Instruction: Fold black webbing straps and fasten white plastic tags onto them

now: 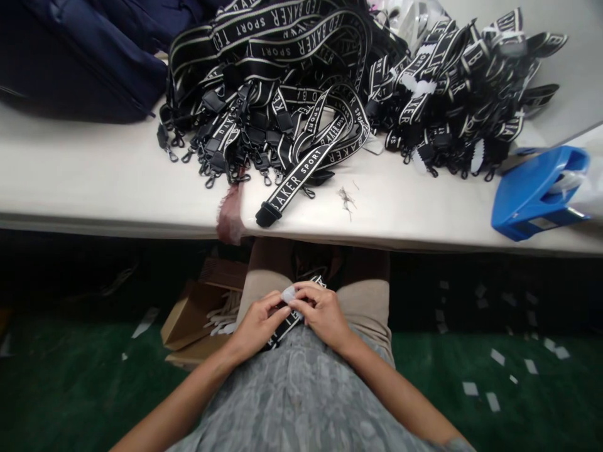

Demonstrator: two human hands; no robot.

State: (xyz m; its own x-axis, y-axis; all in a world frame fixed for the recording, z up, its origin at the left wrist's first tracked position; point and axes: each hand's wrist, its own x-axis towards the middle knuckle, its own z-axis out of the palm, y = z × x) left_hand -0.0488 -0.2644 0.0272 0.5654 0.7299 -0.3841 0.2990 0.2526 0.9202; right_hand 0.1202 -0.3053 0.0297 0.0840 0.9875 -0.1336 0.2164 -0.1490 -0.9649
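Note:
Over my lap, my left hand (pixel 264 316) and my right hand (pixel 321 307) meet with fingers pinched on a small white piece (pixel 288 294), perhaps paper or plastic. Both hands hold it between the fingertips. Under them a black lettered strap (pixel 285 325) lies across my lap, partly covered by the hands. In front of me on the table, one long black strap (pixel 301 179) with white lettering reaches toward the near edge, its black end piece pointing at me. It comes from a large heap of straps (pixel 292 47) with metal snap hooks.
A second pile of straps (pixel 452 88) with white pieces lies at the back right of the white table (pixel 414 213). A blue plastic container (pixel 532 191) stands right, dark blue fabric (pixel 89 56) left. Below are a cardboard box (pixel 186 320) and scraps on the green floor (pixel 424 389).

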